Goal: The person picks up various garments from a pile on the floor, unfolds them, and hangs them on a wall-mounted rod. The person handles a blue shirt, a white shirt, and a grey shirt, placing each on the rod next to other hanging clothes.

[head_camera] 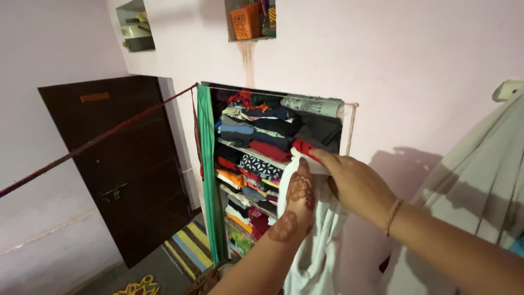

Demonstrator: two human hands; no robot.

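both hands, the left hand (pixel 299 191) and right hand (pixel 352 183), hold up a white cloth (pixel 316 240) by its top so it hangs straight beside the full shelves (pixel 256 155).

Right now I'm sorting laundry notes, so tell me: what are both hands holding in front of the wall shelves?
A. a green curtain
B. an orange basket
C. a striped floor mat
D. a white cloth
D: the left hand and right hand both grip a white cloth that hangs down in front of the shelves of folded clothes.
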